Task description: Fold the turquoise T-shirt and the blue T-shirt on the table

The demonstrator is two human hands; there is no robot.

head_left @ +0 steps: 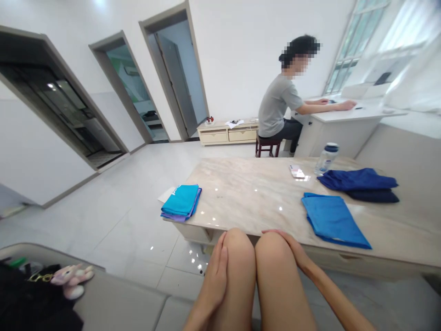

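I sit with my knees against a low marble table [248, 193]. My left hand [215, 271] lies flat along the outside of my left knee, fingers stretched out and holding nothing. My right hand [292, 248] rests over my right knee, fingers spread and empty. On the table, a folded blue cloth [332, 220] lies closest to my right hand. A stack of folded turquoise and purple cloths [181, 202] sits at the table's left corner. Dark blue folded cloths [358, 183] lie at the far right.
A water bottle [326, 158] and a phone [296, 172] stand on the table's far side. Another person [279, 110] sits on a stool at a white desk [344, 124]. A black bag with a plush toy [70, 279] lies on the sofa at my left. Open doorways line the left wall.
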